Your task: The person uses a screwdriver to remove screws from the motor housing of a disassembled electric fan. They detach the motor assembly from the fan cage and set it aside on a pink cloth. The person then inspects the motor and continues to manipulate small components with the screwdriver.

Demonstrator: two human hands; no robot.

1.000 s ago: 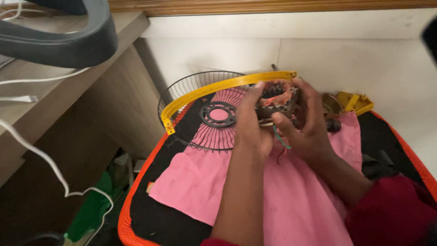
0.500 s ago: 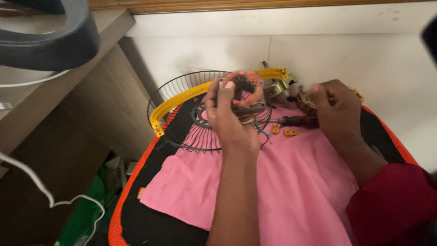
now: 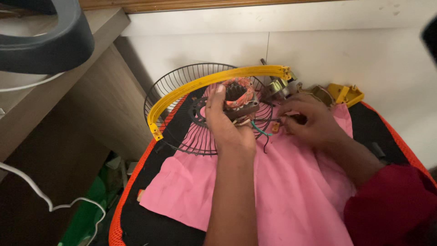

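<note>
The left hand [image 3: 227,125] is clamped on a fan motor stator [image 3: 240,96], a grey block with copper-coloured windings, fingers wrapped around its lower side and thumb up along its left face. The stator is held above the wire fan guard [image 3: 182,116]. Thin wires [image 3: 261,132], one green and one dark, hang from under the stator.

The right hand [image 3: 309,123] rests on the pink cloth [image 3: 273,191], fingers pinched together on a thin metal tool [image 3: 268,120] whose tip points at the stator's underside. Its handle is hidden in the hand.

The guard lies tilted at the far left of the tabletop [image 3: 182,234], a black surface with an orange edge, and carries a yellow rim band [image 3: 205,82]. Metal motor parts [image 3: 277,86] sit at the far edge beside a yellow plastic piece [image 3: 348,94]. A white cable [image 3: 45,200] hangs off to the left.
</note>
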